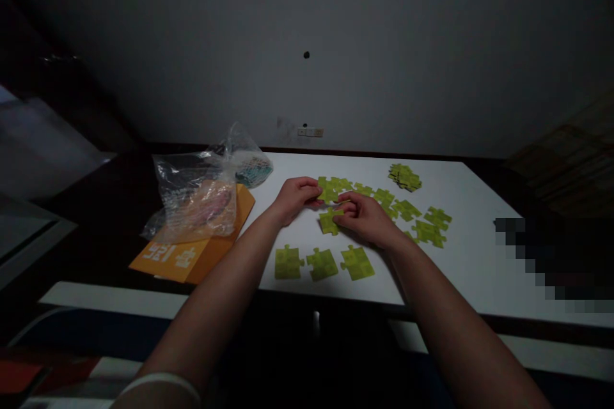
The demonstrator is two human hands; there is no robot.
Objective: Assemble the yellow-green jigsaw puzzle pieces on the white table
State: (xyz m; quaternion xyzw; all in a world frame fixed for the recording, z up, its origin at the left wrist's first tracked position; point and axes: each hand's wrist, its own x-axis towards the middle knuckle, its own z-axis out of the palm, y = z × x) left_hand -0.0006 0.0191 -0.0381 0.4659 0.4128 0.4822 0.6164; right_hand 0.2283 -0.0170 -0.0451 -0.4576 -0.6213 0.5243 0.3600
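Observation:
Above the white table, my left hand [298,198] pinches the left edge of a yellow-green jigsaw puzzle piece [327,189]. My right hand [367,217] has its thumb on a second puzzle piece [329,222], just below the first. Its index finger reaches up to the first piece's lower edge. Nearer the front edge, three puzzle pieces lie in a row: left [287,262], middle [322,264] and right [357,262]. More loose pieces [407,209] spread behind and right of my right hand, which partly hides them.
A heap of puzzle pieces [405,177] lies at the back right of the table [472,243]. On the left, a clear plastic bag [196,195] rests over an orange folder or box [206,255]. Another bagged item [254,168] is behind it. A pixelated dark patch covers the right side.

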